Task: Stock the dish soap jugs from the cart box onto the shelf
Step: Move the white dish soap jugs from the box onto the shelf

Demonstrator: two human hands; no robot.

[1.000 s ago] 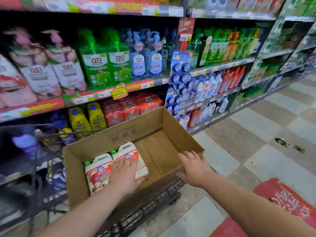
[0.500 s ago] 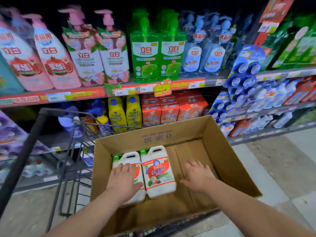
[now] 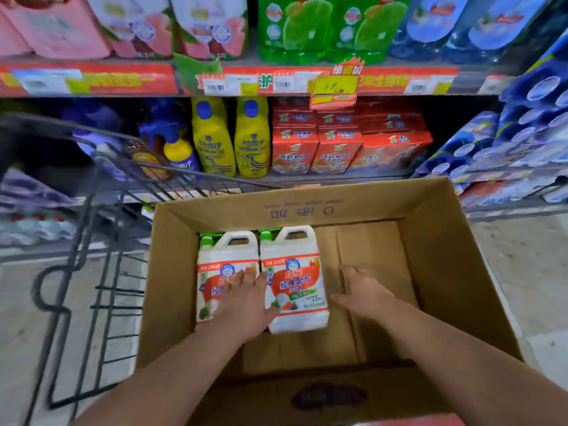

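Observation:
Two white dish soap jugs with red labels and green caps lie side by side in the left half of an open cardboard box (image 3: 436,265) on the cart. My left hand (image 3: 244,299) lies flat across the left jug (image 3: 215,272), its fingers reaching the seam with the right jug (image 3: 295,290). My right hand (image 3: 361,292) is inside the box just right of the right jug, fingers straight, thumb close to the jug's side. Neither hand holds anything. The shelf (image 3: 307,83) runs along in front of the box.
The black wire cart frame (image 3: 101,241) stands left of the box. Behind the box, the lower shelf holds yellow bottles (image 3: 230,139) and red cartons (image 3: 335,146). Blue packs (image 3: 528,130) hang at the right. Green, pink and blue bottles fill the upper shelf.
The view has come closer and lower over the box. My left hand slid right toward the gap between the jugs, and my right hand moved nearer the right jug.

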